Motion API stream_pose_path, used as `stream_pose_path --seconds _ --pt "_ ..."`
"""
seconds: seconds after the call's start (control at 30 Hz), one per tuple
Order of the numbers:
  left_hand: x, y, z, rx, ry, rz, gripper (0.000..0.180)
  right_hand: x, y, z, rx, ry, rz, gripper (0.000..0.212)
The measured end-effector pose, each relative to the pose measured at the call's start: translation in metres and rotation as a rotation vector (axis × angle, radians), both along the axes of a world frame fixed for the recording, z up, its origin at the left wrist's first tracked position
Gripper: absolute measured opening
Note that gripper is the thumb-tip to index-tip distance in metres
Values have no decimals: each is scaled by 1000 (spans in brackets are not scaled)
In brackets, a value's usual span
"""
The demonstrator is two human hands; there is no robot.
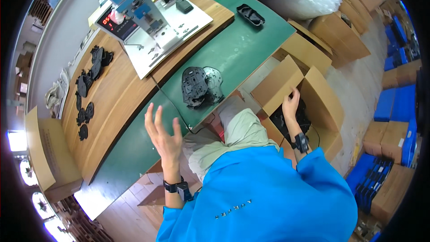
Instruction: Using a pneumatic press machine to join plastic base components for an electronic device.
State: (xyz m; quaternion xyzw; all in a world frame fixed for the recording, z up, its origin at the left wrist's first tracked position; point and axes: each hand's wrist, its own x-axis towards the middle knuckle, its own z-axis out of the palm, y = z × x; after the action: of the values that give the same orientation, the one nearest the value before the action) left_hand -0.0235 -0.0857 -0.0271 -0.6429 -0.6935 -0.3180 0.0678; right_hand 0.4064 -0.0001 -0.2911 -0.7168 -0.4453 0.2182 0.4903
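Note:
My left hand [164, 140] is raised over the green table's near edge, fingers spread and holding nothing. Beyond it on the green table [233, 40] lie a black moulded plastic part [194, 84] and a grey plastic part [214, 82], side by side and touching. On the right, my right hand [291, 107] hangs over an open cardboard box [326, 103]; its fingers are loosely bent, with nothing visible in them. Black parts [282, 123] lie inside that box, partly hidden by my hand and forearm. Both wrists wear black straps with small devices.
A bench machine [148, 18] with a white base and a red display stands on a wooden board [134, 85]. Small black parts [89, 74] lie left of it. A black tray-like part [251, 15] rests farther right. A thin cable [172, 103] crosses the table edge. Cardboard boxes [338, 38] stand beyond.

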Motion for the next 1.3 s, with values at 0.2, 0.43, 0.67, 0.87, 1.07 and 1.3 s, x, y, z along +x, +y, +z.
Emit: stream_pose_path --seconds 0.2,0.43,0.67,0.87,1.07,1.3 --pt "-37 -23 -32 -27 -66 169 52 -136 15 250 428 -211 790 73" --pt "-39 -23 -38 7 -168 187 44 -213 46 252 200 -709 1281 117" --pt "-38 -27 -38 41 -216 223 42 -201 29 232 340 -718 1231 94" --pt "-40 -26 -39 35 -177 211 41 -200 18 226 470 -752 1087 67" --pt "-38 -24 -37 33 -187 198 40 -195 21 230 561 -729 1061 66" --pt "-39 -26 -38 40 -152 216 38 -200 46 254 515 -406 1044 67"
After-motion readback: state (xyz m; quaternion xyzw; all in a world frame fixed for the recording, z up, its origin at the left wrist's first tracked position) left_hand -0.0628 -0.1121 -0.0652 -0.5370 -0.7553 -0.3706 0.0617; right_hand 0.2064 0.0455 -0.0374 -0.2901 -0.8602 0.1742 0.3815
